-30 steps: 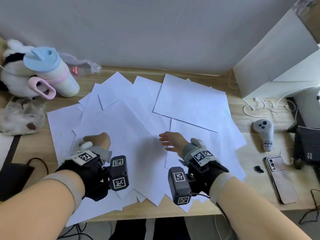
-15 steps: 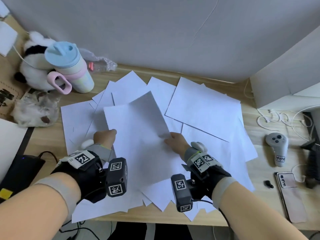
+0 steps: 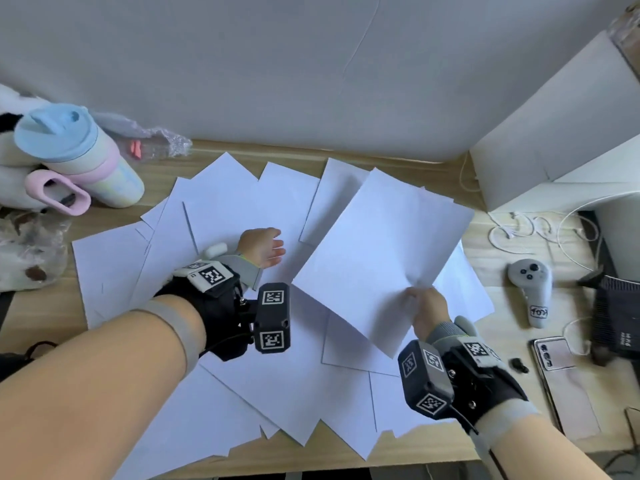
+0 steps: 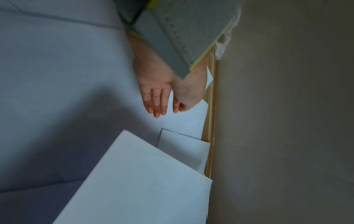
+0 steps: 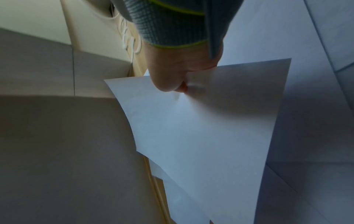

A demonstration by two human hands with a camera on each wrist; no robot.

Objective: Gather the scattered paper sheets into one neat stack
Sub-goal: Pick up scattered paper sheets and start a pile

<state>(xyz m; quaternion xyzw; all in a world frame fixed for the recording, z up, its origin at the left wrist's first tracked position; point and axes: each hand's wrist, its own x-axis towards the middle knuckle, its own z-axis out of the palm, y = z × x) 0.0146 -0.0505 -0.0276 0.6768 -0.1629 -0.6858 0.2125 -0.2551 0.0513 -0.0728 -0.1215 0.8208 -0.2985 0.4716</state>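
Note:
Several white paper sheets (image 3: 242, 209) lie scattered and overlapping across the wooden desk (image 3: 45, 306). My right hand (image 3: 420, 306) pinches one lifted sheet (image 3: 381, 258) near its lower edge and holds it tilted above the right part of the pile. The right wrist view shows thumb and finger pinching that lifted sheet (image 5: 201, 128). My left hand (image 3: 266, 247) hovers over the middle sheets with straight fingers and holds nothing. In the left wrist view the left hand (image 4: 161, 106) is open above the sheets (image 4: 57, 75), with the lifted sheet (image 4: 143, 181) below it in the picture.
A pastel cup with a blue lid (image 3: 72, 154) and a plush toy (image 3: 10, 119) sit at the back left. A grey controller (image 3: 531, 289), a phone (image 3: 568, 382), white cables (image 3: 512, 230) and a black device (image 3: 620, 317) lie at the right. A white box (image 3: 554, 140) stands back right.
Both hands raised one sheet from the middle. The left hand has let go and opened, and the right hand has carried the sheet to the right.

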